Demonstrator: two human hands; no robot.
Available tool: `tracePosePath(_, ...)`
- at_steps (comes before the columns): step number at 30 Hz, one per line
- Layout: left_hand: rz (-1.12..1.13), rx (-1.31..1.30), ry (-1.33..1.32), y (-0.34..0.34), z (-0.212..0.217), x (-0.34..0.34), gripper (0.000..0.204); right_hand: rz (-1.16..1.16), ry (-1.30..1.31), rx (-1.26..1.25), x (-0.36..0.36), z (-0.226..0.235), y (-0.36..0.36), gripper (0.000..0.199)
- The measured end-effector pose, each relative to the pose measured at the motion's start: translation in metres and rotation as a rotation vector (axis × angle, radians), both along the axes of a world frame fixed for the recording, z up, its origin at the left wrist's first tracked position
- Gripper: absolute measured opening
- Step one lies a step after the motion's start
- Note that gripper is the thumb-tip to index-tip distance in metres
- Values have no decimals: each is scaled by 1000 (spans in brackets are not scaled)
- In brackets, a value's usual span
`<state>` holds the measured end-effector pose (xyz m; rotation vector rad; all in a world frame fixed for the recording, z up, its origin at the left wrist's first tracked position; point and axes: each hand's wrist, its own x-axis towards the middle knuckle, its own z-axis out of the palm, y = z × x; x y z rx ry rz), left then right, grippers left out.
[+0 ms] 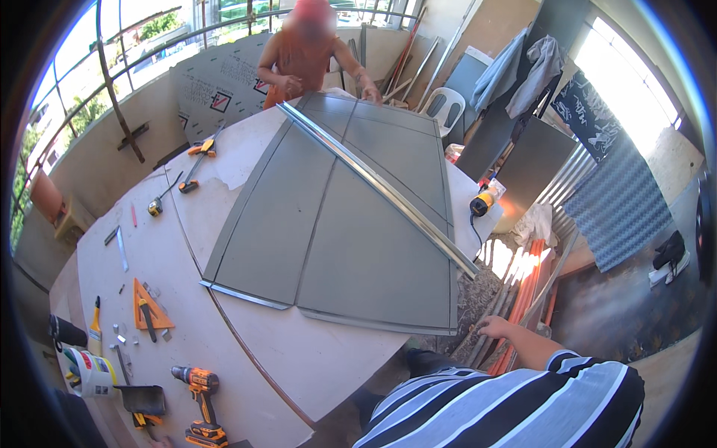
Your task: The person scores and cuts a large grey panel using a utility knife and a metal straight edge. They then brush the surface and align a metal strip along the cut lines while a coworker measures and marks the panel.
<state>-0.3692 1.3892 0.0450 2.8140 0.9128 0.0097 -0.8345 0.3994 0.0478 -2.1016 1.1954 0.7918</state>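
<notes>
Now, grey panel [381,216]: lies flat on the white table [261,351], crossed by dark lines, its near right corner jutting past the table's edge.
Metal channel [373,175]: I see it slanting over the panel from the far left, its near end sticking out beyond the right side.
Right hand [493,326]: released, fingers loosely bent, near that jutting corner and above the orange pipes [523,299].
Left hand [160,443]: only a sliver reaches my view at the lower rim, near the dark tray [146,401]; I cannot tell its state.
Room to move: I get a wide stretch of table top between the panel's near edge and the drill [202,399]; on the right, the margin narrows beside the yellow power tool [484,201].
Left-side tools: clamp [200,160], tape measure [154,207], orange square [154,315], brush [95,336], white bucket [98,379].
Table surface: pale, with a dark curved seam [246,334].
Far end: a co-worker [310,60], one arm reaching down to the panel's edge.
Surroundings: low curved wall [153,160], white chair [446,104], hung clothes [497,78].
</notes>
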Motion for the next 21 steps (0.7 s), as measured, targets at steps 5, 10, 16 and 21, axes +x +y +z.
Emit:
tracePosePath(5, -20, -7, 4, -12, 12, 7, 49, 60, 0, -56, -4, -9, -2, 66)
tracePosePath(10, -23, -14, 15, -14, 17, 4, 48, 237, 62, -89, -35, -17, 7, 66)
tracePosePath(16, -62, 11, 4, -28, 52, -10, 47, 197, 116, -4, -61, -34, 1, 67)
tracePosePath(21, -97, 62, -33, -41, 137, -65, 47, 163, 54, 30, -38, -66, -22, 64)
